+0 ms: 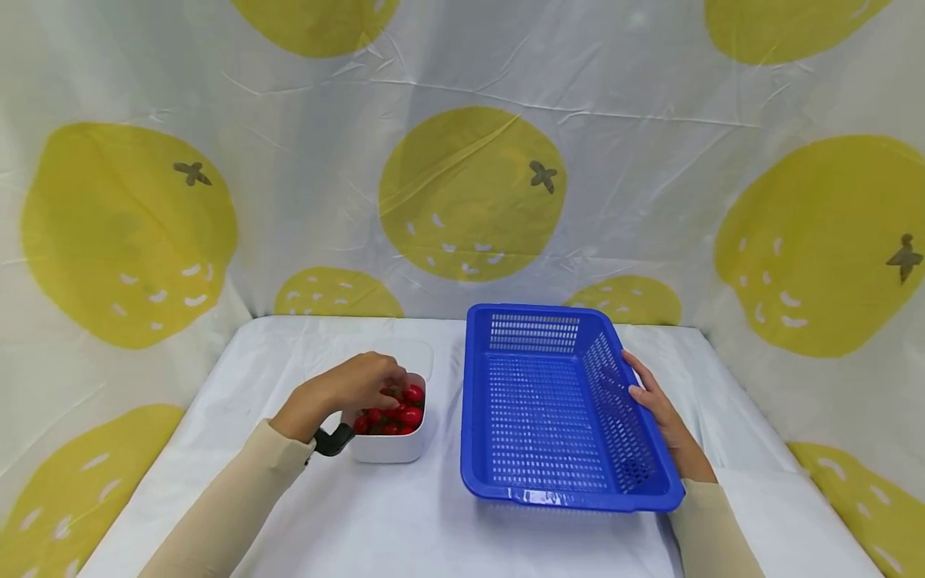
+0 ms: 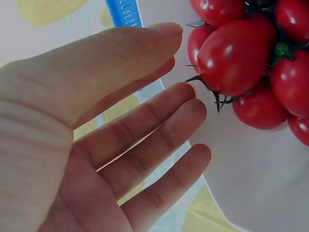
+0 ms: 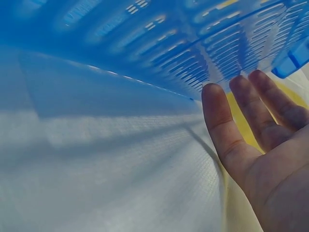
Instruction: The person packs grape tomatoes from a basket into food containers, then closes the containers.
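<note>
Left hand (image 1: 347, 393) relaxed, fingers straight above red cherry tomatoes (image 1: 393, 411), grasping nothing | tomatoes fill small white square container (image 1: 390, 448) left of blue perforated plastic basket (image 1: 556, 409) | right hand (image 1: 661, 417) flat against basket's right wall, ungripped

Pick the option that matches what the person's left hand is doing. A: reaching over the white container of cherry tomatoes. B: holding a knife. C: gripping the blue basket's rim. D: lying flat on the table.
A: the left hand hovers over the white container of cherry tomatoes, fingers relaxed and holding nothing in the left wrist view, while the right hand rests against the blue basket.
</note>
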A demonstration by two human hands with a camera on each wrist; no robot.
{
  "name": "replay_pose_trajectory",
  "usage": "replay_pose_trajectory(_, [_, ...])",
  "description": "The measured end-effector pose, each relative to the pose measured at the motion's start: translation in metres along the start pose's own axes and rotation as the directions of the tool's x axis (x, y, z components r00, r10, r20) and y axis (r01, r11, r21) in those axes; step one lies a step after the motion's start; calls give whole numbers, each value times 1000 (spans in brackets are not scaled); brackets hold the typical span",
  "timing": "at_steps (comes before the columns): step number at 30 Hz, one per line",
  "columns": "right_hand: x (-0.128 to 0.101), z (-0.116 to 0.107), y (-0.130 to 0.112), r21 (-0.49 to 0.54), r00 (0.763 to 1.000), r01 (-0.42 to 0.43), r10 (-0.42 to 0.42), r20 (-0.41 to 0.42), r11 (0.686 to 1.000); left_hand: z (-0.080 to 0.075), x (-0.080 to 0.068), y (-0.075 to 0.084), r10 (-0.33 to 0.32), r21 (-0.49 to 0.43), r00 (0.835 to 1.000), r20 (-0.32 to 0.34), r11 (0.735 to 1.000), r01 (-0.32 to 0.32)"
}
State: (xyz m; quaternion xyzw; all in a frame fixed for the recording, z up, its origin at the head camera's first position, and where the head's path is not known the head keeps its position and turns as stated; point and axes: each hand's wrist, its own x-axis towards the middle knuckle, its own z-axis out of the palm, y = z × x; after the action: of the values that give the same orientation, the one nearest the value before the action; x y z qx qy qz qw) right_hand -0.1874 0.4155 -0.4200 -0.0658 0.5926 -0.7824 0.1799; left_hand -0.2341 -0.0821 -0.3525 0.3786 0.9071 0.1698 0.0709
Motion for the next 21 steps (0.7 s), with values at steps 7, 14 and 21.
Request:
replay_pose_trajectory(7, [1,-1,-9,-108,999,13,-17,-35,994,-1,-4,0,0,6,1000,-17,1000,0])
replay_pose_trajectory(14, [6,-16,-12,-239,993,116,-108,44,964,-7,-12,0,-10,-23,998,-57,1000,9])
replay_pose_trajectory(21, [2,-28,-19,-394,986,164,-144,80,904,-5,-21,-3,-34,-73,993,-113,997,25])
